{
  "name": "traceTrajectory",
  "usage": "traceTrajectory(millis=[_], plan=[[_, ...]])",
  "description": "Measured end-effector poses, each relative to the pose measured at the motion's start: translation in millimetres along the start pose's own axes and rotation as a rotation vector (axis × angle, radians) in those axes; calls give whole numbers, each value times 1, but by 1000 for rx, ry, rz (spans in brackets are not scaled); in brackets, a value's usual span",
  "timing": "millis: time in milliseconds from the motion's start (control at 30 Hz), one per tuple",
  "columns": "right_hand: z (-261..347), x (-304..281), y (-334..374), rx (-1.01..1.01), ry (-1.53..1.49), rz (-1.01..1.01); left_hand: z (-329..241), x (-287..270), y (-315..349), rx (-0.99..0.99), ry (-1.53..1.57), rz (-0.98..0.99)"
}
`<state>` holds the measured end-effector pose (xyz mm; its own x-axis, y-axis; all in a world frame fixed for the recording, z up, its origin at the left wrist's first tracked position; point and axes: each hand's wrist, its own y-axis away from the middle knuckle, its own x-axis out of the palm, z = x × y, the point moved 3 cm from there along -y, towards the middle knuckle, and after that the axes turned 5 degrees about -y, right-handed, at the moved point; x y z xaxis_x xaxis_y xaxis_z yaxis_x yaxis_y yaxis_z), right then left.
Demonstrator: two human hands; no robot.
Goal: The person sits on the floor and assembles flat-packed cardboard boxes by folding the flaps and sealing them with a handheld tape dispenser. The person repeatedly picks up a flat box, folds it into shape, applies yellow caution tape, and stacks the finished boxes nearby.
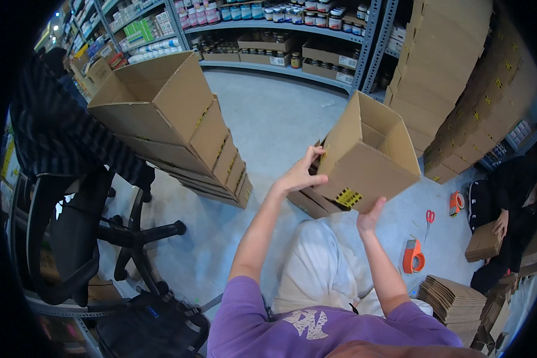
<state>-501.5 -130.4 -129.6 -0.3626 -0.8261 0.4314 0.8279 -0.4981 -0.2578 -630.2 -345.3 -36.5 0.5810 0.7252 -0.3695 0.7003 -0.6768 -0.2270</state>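
An open-topped cardboard box is tilted in front of me, a strip of yellow and black tape on its near face. My left hand grips its left side, thumb on the near face and fingers at the edge. At the lower right corner, my right hand holds the box, its fingers partly hidden behind it. Beneath the held box another cardboard box shows on the floor, mostly covered by it.
A tall stack of open boxes stands left, beside a black office chair. Red scissors, an orange tape dispenser and flattened cardboard lie right. Another person's hand holds cardboard at far right. Shelves of jars line the back.
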Motion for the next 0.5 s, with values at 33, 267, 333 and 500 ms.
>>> traceTrajectory(millis=[33, 267, 333, 500], plan=[[-23, -26, -10, 2, 289, -10, -12, 6, -11, -7, 51, 5], [39, 93, -20, -231, 685, 214, 17, -40, 16, -315, 31, -74], [39, 97, -20, -181, 784, 245, 19, -44, 17, -324, -114, -57], [55, 119, -11, 294, 985, 391, 28, -51, 33, -333, -341, -125]])
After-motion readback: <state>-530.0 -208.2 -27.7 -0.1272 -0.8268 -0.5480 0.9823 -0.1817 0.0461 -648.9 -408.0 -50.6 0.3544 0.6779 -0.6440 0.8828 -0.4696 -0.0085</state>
